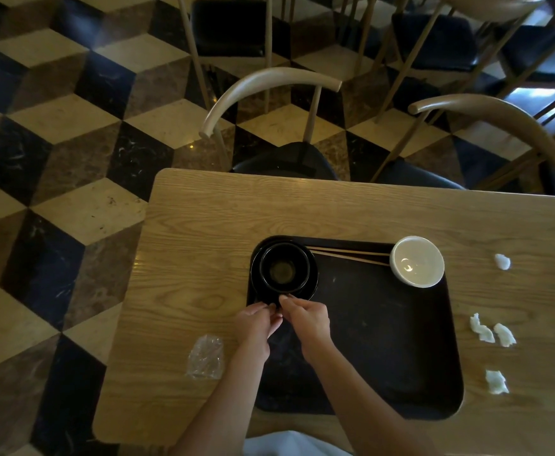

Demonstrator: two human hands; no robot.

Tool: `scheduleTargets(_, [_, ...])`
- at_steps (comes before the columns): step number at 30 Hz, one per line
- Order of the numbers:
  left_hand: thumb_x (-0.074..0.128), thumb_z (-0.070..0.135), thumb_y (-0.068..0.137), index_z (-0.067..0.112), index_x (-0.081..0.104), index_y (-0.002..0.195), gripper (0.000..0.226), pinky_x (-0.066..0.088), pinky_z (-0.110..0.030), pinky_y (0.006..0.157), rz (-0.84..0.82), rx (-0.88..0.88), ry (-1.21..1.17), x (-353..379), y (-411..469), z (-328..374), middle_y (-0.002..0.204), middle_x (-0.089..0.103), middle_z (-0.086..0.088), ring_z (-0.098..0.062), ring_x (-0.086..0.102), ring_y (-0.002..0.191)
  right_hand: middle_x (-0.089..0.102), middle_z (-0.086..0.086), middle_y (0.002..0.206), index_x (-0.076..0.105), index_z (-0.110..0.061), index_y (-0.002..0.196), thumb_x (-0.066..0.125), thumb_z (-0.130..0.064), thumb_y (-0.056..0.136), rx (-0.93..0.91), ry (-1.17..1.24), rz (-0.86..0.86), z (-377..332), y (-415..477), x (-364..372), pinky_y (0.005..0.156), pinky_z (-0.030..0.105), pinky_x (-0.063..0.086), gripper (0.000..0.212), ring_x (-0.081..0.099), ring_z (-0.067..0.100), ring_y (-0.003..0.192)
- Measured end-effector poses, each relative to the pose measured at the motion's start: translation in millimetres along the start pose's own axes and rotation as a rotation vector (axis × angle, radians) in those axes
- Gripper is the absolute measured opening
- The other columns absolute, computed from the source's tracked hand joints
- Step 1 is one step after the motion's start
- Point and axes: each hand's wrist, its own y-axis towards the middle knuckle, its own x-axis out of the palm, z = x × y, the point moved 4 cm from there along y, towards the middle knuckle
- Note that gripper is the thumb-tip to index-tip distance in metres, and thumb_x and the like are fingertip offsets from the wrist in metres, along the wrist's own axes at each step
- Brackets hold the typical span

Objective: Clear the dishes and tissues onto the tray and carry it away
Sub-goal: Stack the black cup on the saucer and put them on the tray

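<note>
- A black rounded-rectangular plastic tray [384, 340] is lying flat on the light oak-grain wooden counter [203, 225], near the person's edge.
- A black round bowl [284, 266] is sitting inside a wider black round plate [312, 284] at the tray's far left corner; the bowl's bottom is showing a dull brownish patch.
- A white round ceramic bowl [416, 261] is standing upright and empty at the tray's far right corner, partly overhanging the rim.
- A pair of thin brown wooden chopsticks [348, 255] is lying along the tray's far edge between the two bowls, the right tips reaching the white bowl.
- The left hand [258, 327] is hovering over the tray's left rim, fingers curled inward, fingertips just beside the black plate's near edge. Whether its grip is holding anything cannot be told.
- The right hand [307, 320] is over the tray, fingers pinched together, tips at the plate's near rim and almost touching the left hand. Actual contact with the plate cannot be confirmed; the rim and tray are too dark.
- Four crumpled white tissues are lying on the counter right of the tray: one far [502, 261], two side by side at the middle [481, 332] [504, 335], one near [496, 381].
- A crumpled clear plastic wrapper [205, 357] is lying on the counter left of the tray, beside the left forearm.
</note>
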Motion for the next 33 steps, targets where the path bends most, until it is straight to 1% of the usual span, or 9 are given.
scheduleTargets(5, [0.059,0.000,0.097,-0.003,0.066,0.118,0.023,0.064,-0.034,0.070,-0.095,-0.024,0.103,2,-4,-2,0.100,0.076,-0.020,-0.032,0.074,0.092,0.080,-0.010,0.088,0.082,-0.032,0.080,0.080,-0.031,0.084,-0.025,-0.039,-0.012,-1,-1,0,0.083,0.031,0.060,0.005,0.074,0.009,0.090])
scheduleTargets(9, [0.061,0.007,0.097,0.004,0.067,0.119,0.023,0.064,-0.035,0.072,-0.153,0.034,0.221,-6,-7,-3,0.100,0.076,-0.015,-0.031,0.075,0.092,0.079,-0.011,0.080,0.078,-0.046,0.070,0.078,-0.028,0.086,-0.131,-0.127,-0.042,-4,-7,-5,0.075,0.028,0.061,0.023,0.075,0.006,0.081])
scheduleTargets(12, [0.065,0.008,0.096,0.008,0.069,0.114,0.019,0.061,-0.032,0.069,-0.180,0.083,0.293,-13,-8,-2,0.097,0.075,-0.012,-0.025,0.072,0.079,0.079,-0.011,0.086,0.079,-0.040,0.093,0.080,-0.028,0.084,-0.180,-0.152,0.003,-5,-9,-12,0.085,0.031,0.059,0.015,0.072,0.005,0.088])
scheduleTargets(14, [0.062,0.006,0.097,0.009,0.068,0.112,0.016,0.058,-0.032,0.069,-0.195,0.134,0.366,-18,-9,0,0.095,0.074,-0.011,-0.021,0.069,0.075,0.078,-0.011,0.095,0.077,-0.027,0.110,0.081,-0.028,0.083,-0.188,-0.173,0.015,-5,-10,-17,0.091,0.033,0.057,0.027,0.071,0.007,0.095])
scheduleTargets(19, [0.066,0.010,0.095,0.008,0.068,0.109,0.014,0.058,-0.031,0.071,-0.224,0.360,0.668,-39,-19,10,0.099,0.075,-0.011,-0.017,0.069,0.074,0.076,-0.010,0.100,0.074,-0.023,0.116,0.079,-0.028,0.085,-0.198,-0.209,0.022,-1,-14,-36,0.091,0.032,0.058,0.032,0.071,0.007,0.095])
scheduleTargets(24, [0.066,0.023,0.096,0.018,0.071,0.115,0.020,0.057,-0.032,0.082,-0.099,0.730,1.132,-69,-33,28,0.099,0.075,0.005,-0.009,0.069,0.090,0.075,-0.010,0.098,0.074,-0.022,0.116,0.077,-0.028,0.088,-0.215,-0.272,0.064,6,-15,-69,0.090,0.034,0.059,0.029,0.072,0.008,0.092])
scheduleTargets(28, [0.069,0.022,0.094,0.014,0.066,0.126,0.034,0.054,-0.037,0.089,0.048,0.949,1.326,-98,-41,30,0.116,0.067,-0.003,-0.020,0.063,0.106,0.071,-0.016,0.089,0.074,-0.021,0.115,0.074,-0.024,0.090,-0.262,-0.352,0.176,13,-16,-108,0.085,0.031,0.060,0.026,0.070,0.004,0.087])
scheduleTargets(30, [0.073,0.025,0.090,0.013,0.062,0.133,0.046,0.051,-0.039,0.095,0.096,0.919,1.399,-110,-41,26,0.130,0.059,-0.009,-0.025,0.058,0.117,0.071,-0.013,0.089,0.074,-0.019,0.114,0.072,-0.019,0.091,-0.302,-0.365,0.291,16,-19,-134,0.078,0.028,0.059,0.023,0.069,0.003,0.082])
scheduleTargets(33, [0.074,0.034,0.087,0.018,0.051,0.145,0.064,0.046,-0.045,0.101,0.130,0.783,1.493,-120,-40,10,0.145,0.044,-0.014,-0.031,0.047,0.130,0.074,0.001,0.099,0.073,-0.015,0.114,0.069,-0.013,0.092,-0.382,-0.432,0.519,23,-28,-184,0.084,0.032,0.056,0.023,0.071,0.017,0.092])
